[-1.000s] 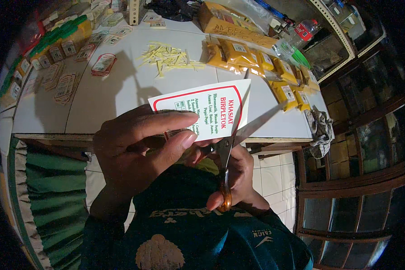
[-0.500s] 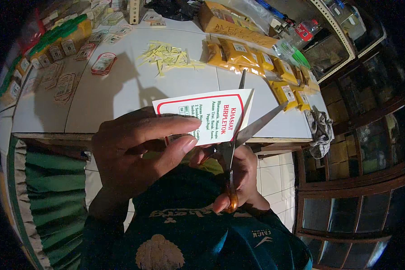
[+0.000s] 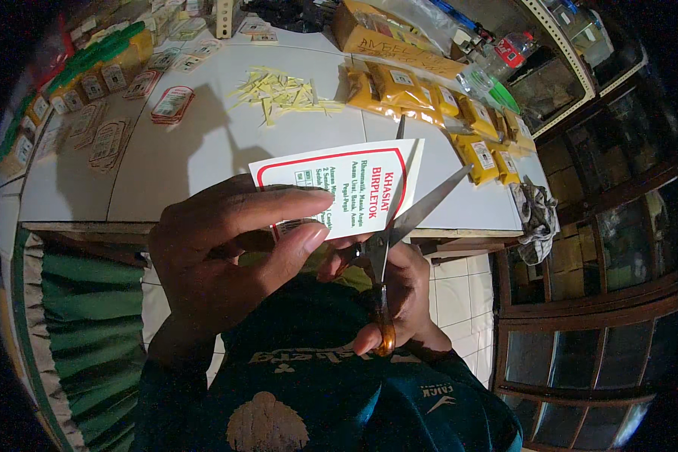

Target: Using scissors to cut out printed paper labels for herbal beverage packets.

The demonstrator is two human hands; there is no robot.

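A white printed label (image 3: 358,197) with a red border line and green and red lettering is pinched between the thumb and fingers of my left hand (image 3: 211,241). My right hand (image 3: 408,295) grips a pair of scissors (image 3: 427,207) by amber-coloured handles. The blades are spread apart and point away from me. One blade passes behind the label's right end, its tip showing above the top edge; the other reaches out to the right in front. The label's lower left part is hidden by my left fingers.
On the white table (image 3: 226,181) lie a heap of pale yellow paper strips (image 3: 286,94), a stack of cut labels (image 3: 173,104) and orange-yellow packets (image 3: 403,87). Green-lidded jars (image 3: 94,79) stand at left, a cardboard box (image 3: 392,41) at the back, a crumpled cloth (image 3: 535,230) at the right edge.
The label has shifted slightly left and up, with both hands and the scissors moving a little left. The blades stay spread around the label's right end.
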